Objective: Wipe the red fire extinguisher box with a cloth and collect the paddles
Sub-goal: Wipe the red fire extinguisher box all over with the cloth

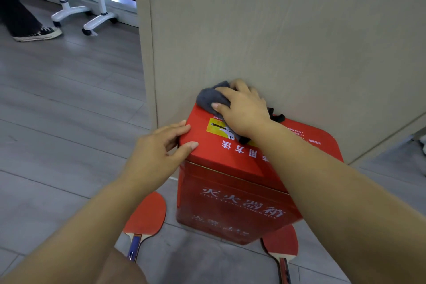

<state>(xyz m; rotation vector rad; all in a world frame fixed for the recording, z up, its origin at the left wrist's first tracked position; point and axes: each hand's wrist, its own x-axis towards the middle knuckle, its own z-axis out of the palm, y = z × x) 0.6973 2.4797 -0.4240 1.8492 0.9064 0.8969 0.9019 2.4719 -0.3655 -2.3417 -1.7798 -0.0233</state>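
The red fire extinguisher box (230,203) stands on the floor against a beige wall panel. My right hand (242,108) presses a grey cloth (211,98) onto the far left corner of the box lid, thumb and fingers curled over the cloth. My left hand (161,143) rests on the lid's near left corner, fingers fairly straight, thumb on top. One red paddle (147,217) with a blue-striped handle lies on the floor left of the box. A second red paddle (282,242) lies at the box's front right corner.
The beige wall panel (276,30) rises right behind the box. A white wheeled stand (85,14) and another person's leg and sneaker (39,33) are at the far left. Grey floor tiles (57,110) stretch to the left. Black straps (276,117) lie on the lid's back edge.
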